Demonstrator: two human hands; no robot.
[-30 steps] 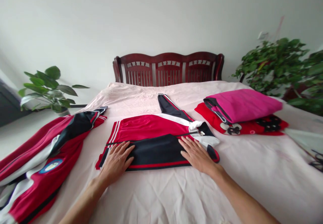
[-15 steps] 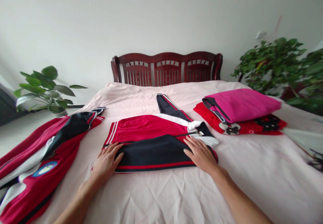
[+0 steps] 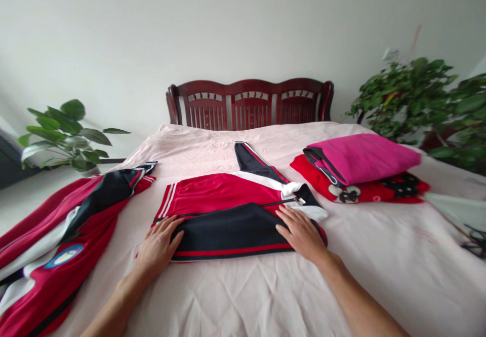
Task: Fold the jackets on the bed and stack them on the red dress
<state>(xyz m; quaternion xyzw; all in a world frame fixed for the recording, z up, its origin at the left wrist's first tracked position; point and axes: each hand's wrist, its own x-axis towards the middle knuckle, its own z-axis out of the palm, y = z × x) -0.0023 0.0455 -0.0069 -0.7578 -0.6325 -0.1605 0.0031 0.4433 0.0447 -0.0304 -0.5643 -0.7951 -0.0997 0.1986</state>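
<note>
A red, navy and white zip jacket (image 3: 224,195) lies on its side on the bed, hem to the left and collar to the right. One navy sleeve is folded across its near half; the other sticks out toward the headboard. My left hand (image 3: 158,243) rests on the jacket near the striped hem, fingers spread. On the folded sleeve's upper end, close to the collar and zip, my right hand (image 3: 301,233) lies flat with its fingers apart. Both palms face down, and neither hand grips the cloth.
Another red, navy and white jacket (image 3: 87,225) lies at the left edge of the bed. Folded magenta clothing (image 3: 368,157) sits on red patterned clothing (image 3: 357,190) at the right. A wooden headboard (image 3: 250,104) stands behind, with a plant (image 3: 68,134) left and leafy plants (image 3: 413,104) right.
The view has shifted very slightly. Both hands stay in place on the jacket, and the clothing has not visibly moved.
</note>
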